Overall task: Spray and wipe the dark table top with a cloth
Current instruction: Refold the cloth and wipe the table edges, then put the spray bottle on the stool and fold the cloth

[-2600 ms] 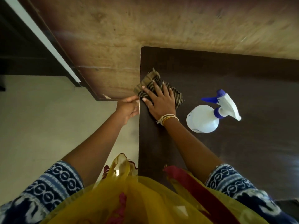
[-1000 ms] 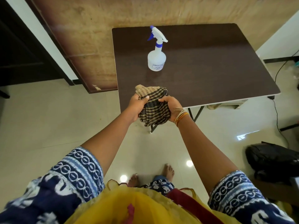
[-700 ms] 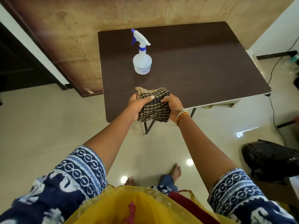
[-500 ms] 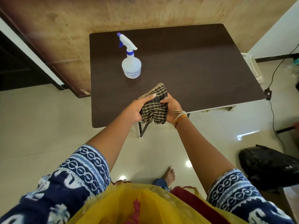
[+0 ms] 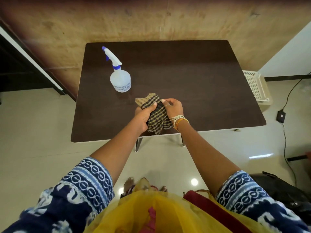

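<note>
Head camera is looking down on a dark tabletop (image 5: pixel 193 84) standing against a tan wood-grain wall (image 5: pixel 151 19), its near edge running just past the person's wrists. Both hands are holding a bunched brown checked cloth (image 5: pixel 155 115) above the near middle of the surface: the left hand (image 5: pixel 144 117) is wrapping its grip closed around the cloth's left side, and the right hand (image 5: pixel 173 107) is pinching the top fold with fingers closed on it, bangles (image 5: pixel 179 120) sitting at that wrist. A white spray bottle (image 5: pixel 120 79) with a blue nozzle is standing upright toward the far left, well apart from the cloth. The right half and the far strip of the surface are lying open. Pale glossy floor tiles (image 5: pixel 42 140) are surrounding the near and left sides. A cream perforated basket (image 5: pixel 255 86) is sitting just beyond the right edge, a black cable (image 5: pixel 286 140) is trailing across the floor there, and a dark bag (image 5: pixel 282 190) is lying at lower right.
</note>
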Demonstrator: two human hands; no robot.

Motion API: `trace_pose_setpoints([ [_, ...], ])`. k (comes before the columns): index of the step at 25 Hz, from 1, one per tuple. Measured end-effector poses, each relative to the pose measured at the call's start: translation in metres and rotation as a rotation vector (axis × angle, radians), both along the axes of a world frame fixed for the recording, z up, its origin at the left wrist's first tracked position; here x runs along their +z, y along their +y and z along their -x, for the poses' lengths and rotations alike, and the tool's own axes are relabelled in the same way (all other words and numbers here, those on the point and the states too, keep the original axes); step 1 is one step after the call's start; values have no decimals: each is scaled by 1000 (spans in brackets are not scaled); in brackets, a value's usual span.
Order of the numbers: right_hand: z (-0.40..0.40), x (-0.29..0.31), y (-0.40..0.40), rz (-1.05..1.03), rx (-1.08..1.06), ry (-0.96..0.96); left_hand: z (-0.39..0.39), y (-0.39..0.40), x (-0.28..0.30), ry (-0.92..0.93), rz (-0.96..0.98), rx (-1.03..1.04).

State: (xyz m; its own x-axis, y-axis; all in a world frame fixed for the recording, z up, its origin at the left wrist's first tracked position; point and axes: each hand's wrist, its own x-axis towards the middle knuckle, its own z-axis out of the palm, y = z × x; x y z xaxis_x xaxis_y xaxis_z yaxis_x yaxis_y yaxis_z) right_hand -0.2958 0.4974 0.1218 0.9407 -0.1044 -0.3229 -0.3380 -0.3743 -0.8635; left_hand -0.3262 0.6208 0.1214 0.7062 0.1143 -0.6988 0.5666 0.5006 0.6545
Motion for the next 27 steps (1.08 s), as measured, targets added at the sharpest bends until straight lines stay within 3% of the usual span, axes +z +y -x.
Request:
trace_pose_setpoints([
  [5, -27, 2, 31, 272, 126, -14, -20, 24, -5, 23, -128, 86],
  [12, -74, 0, 106, 481, 331, -63, -59, 115, -11, 80, -235, 115],
  [19, -120, 2, 154, 254, 379, -82, -80, 193, -15, 128, -232, 162],
  [27, -148, -1, 186, 136, 413, -137, -92, 213, -27, 105, -182, 227],
])
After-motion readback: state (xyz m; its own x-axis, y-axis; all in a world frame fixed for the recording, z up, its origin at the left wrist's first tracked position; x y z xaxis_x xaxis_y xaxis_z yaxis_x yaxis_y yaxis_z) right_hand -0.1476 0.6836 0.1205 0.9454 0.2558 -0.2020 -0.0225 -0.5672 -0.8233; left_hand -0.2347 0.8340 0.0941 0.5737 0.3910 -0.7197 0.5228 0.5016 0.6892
